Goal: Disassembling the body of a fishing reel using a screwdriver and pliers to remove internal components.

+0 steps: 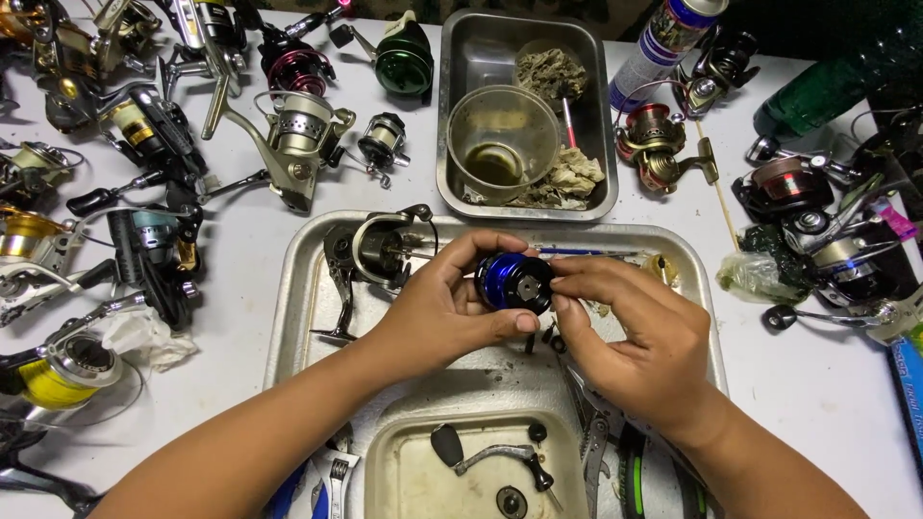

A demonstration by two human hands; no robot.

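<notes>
Nearest, both hands meet over the steel tray (pixel 298 288): left hand (pixel 442 308) grips the blue spool (pixel 512 281), its axis facing up toward the camera; right hand (pixel 625 332) pinches its right edge.

Over a large steel tray (pixel 288 317), the left hand (pixel 437 308) grips a blue and black fishing-reel spool (pixel 514 281) between thumb and fingers, while the right hand (pixel 625 332) touches the spool's dark end face with its fingertips (pixel 558 288). A grey reel body (pixel 375 252) lies in the tray just left of the hands. Below them a small tub (pixel 385 471) holds a reel handle (pixel 490 457) and small round parts. Behind the tray, a deeper steel pan (pixel 457 58) contains a clear plastic cup (pixel 502 139) with dark liquid and soiled wadding. Many other spinning reels crowd the white table (pixel 827 384) on both sides, and a spray can (pixel 663 38) lies near the pan.
</notes>
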